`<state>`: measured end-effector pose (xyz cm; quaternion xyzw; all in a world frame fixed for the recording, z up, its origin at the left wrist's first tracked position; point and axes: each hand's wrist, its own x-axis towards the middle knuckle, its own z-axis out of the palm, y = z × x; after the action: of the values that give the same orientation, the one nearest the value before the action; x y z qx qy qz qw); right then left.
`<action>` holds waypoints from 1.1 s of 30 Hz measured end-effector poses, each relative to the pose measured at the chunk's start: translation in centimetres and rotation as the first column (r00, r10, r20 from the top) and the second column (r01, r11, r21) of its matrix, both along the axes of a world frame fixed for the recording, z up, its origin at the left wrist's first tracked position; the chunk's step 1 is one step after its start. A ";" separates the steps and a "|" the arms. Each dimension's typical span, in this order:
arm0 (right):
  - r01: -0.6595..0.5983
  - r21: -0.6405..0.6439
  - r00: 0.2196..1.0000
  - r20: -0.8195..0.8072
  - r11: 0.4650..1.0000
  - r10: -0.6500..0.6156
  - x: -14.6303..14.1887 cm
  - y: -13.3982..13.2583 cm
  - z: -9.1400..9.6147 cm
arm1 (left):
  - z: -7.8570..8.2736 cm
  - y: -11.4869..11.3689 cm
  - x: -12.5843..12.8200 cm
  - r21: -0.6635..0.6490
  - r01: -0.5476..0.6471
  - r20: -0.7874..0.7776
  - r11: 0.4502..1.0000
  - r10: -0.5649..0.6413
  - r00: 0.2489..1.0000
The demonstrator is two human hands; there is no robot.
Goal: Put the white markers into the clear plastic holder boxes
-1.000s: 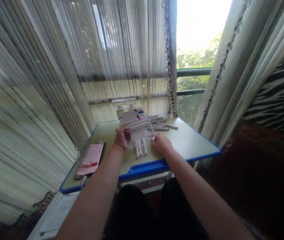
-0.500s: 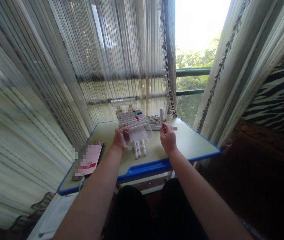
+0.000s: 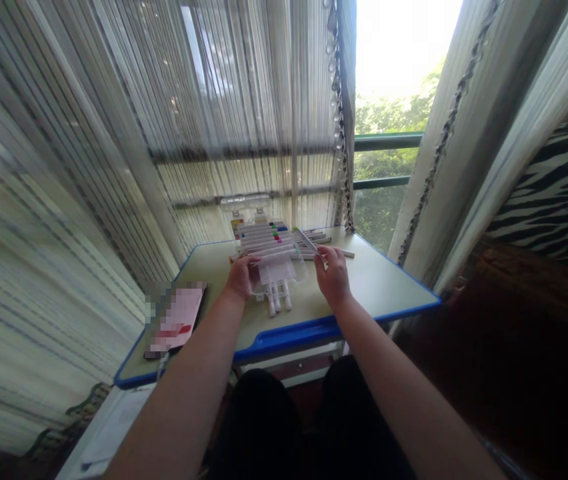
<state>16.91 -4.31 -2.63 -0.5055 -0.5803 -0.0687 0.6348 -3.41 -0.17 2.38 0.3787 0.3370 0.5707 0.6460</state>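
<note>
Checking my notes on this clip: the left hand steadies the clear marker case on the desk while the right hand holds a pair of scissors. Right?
Not quite. In the head view the right hand holds a white marker, not scissors. The left hand does steady the clear marker case on the desk.

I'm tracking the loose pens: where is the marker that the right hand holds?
In the head view the marker is pinched in the right hand, raised and tilted over the desk, just right of the clear marker case.
</note>
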 end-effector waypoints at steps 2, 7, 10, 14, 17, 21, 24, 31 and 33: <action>-0.026 0.011 0.998 -0.049 1.000 0.026 -0.2 0.1 0.0 | 0.0 0.0 0.0 0.005 -0.002 -0.002 1.000 0.002 1.000; -0.100 -0.039 0.986 -0.136 0.994 0.094 -0.4 0.0 0.2 | 0.1 -0.1 0.1 0.006 -0.015 0.003 1.000 0.015 1.000; -0.153 -0.046 0.975 -0.173 0.987 0.143 -0.5 0.0 0.1 | 0.2 -0.2 0.2 -0.005 -0.016 0.004 1.000 0.016 1.000; -0.223 0.012 0.948 -0.232 0.975 0.219 -0.7 0.1 -0.2 | 0.2 -0.2 0.2 0.016 -0.009 0.029 1.000 0.008 1.000; -0.271 0.032 0.925 -0.267 0.962 0.270 -0.9 0.2 -0.4 | 0.1 -0.2 0.2 0.015 -0.007 0.033 1.000 0.007 0.999; -0.330 0.013 0.897 -0.309 0.944 0.317 -0.9 0.1 -0.3 | -0.1 -0.1 0.1 0.012 0.001 0.013 1.000 -0.001 1.000; -0.334 -0.005 0.896 -0.314 0.943 0.315 -0.9 -0.1 -0.1 | -0.2 0.0 0.0 0.015 0.006 0.001 1.000 -0.006 1.000; -0.279 -0.014 0.934 -0.239 0.960 0.268 -0.9 -1.0 0.5 | 0.1 -0.1 0.3 0.006 0.000 0.010 1.000 0.000 1.000; -0.228 -0.050 0.960 -0.178 0.972 0.216 -0.8 -1.2 0.5 | 0.2 -0.2 0.4 0.005 -0.002 0.008 1.000 0.002 1.000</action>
<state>16.09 -5.51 -2.10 -0.4630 -0.5789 0.0670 0.6679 -3.03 -0.41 2.54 0.3778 0.3331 0.5737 0.6459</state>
